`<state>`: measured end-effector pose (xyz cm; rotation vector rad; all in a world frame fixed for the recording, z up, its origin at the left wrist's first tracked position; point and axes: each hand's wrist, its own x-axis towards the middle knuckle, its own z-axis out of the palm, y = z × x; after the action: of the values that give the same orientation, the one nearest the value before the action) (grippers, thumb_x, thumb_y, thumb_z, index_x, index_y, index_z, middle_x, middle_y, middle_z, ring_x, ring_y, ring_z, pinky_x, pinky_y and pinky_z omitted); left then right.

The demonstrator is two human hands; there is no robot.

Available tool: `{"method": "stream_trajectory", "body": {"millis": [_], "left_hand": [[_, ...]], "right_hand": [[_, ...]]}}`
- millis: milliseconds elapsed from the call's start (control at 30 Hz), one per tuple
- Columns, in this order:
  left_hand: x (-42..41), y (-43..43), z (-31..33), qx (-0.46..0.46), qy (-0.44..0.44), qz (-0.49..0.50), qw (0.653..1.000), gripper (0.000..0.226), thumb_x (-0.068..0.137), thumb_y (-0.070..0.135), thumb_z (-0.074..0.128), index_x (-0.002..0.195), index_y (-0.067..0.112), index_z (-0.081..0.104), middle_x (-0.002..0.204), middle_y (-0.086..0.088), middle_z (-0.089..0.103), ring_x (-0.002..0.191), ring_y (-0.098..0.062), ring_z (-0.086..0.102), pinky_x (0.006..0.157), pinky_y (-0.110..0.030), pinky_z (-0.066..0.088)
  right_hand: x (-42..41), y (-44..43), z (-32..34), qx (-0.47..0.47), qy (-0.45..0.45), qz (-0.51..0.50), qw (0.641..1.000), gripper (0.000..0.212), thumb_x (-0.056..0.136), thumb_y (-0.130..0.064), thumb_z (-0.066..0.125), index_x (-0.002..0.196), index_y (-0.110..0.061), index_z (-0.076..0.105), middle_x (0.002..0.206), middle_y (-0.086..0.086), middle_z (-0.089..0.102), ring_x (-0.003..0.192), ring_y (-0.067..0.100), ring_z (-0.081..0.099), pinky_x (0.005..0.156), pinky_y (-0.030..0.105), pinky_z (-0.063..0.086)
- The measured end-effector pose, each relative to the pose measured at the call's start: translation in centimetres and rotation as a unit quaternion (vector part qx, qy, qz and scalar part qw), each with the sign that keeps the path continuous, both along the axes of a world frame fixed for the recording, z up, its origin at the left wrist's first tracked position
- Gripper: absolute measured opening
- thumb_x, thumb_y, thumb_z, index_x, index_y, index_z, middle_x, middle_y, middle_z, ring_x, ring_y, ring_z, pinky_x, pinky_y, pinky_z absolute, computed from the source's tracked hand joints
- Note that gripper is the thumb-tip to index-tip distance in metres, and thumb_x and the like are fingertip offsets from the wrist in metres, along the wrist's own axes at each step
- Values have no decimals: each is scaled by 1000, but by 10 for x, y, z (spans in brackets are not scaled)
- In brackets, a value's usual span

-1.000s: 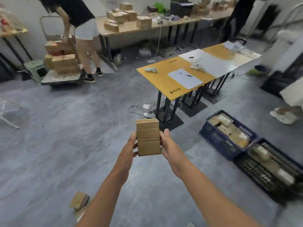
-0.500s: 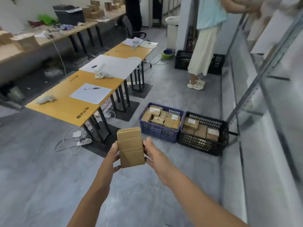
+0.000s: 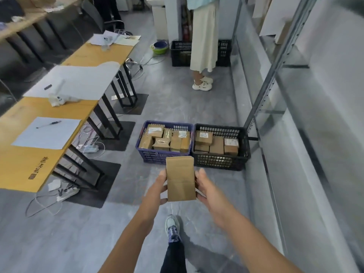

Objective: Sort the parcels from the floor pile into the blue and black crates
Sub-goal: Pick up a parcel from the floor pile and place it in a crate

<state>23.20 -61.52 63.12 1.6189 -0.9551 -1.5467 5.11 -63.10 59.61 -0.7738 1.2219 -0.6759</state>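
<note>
Head view: brown cardboard parcel [image 3: 180, 178] upright, pinched between left hand [image 3: 155, 191] and right hand [image 3: 209, 189], fingers pressed to its side edges. Beyond it on the floor, blue crate [image 3: 157, 155] touching black crate [image 3: 218, 160], both holding parcels.

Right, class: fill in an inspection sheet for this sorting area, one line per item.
Surface: grey floor, bare near the feet.
Job's things: brown parcel held upright; blue crate and black crate side by side, both holding parcels.
Clutter: papers and pen on the yellow table.
Hands: left hand and right hand grip the parcel's sides.
Cables: power strip and loose leads under the table.
Surroundings: another person standing by a far black crate; metal shelving at right.
</note>
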Motion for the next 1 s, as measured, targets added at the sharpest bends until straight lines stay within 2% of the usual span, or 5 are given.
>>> {"method": "stream_trajectory", "body": {"millis": [167,400,833,933,1000], "left_hand": [[-8,-78,-35,53,17,-40,998,48,98,70,32,134,50,57,136,21,58,124,-1,55,107,-42,47],[-10,-183,-70,112,24,-76,990,55,98,70,30,141,45,54,140,14,57,130,-11,54,112,-47,44],[-93,-366,-142,203,1,-140,969,53,103,67,29,148,45,46,143,16,53,133,-8,49,112,-39,39],[-125,-412,-173,233,-7,-119,965,49,104,65,28,146,46,46,138,18,53,133,-8,48,115,-39,38],[-148,-443,-197,239,-12,-102,966,40,105,63,28,136,51,51,127,25,57,124,0,52,105,-31,43]], "right_hand": [[-12,-62,-32,38,28,-25,999,47,103,-68,32,131,-49,65,131,-28,67,126,-8,56,105,23,42],[-17,-156,-51,86,39,-49,994,40,100,-66,32,120,-50,63,114,-35,69,116,-12,57,90,16,44],[-96,-314,-131,178,27,-100,978,43,99,-67,36,125,-47,63,124,-27,70,119,-7,61,97,22,45],[-127,-366,-166,201,26,-91,975,42,98,-68,35,122,-47,63,122,-28,69,121,-7,58,101,24,43],[-145,-401,-193,208,23,-78,975,35,103,-63,33,121,-50,61,122,-27,66,120,-6,57,105,27,41]]}}
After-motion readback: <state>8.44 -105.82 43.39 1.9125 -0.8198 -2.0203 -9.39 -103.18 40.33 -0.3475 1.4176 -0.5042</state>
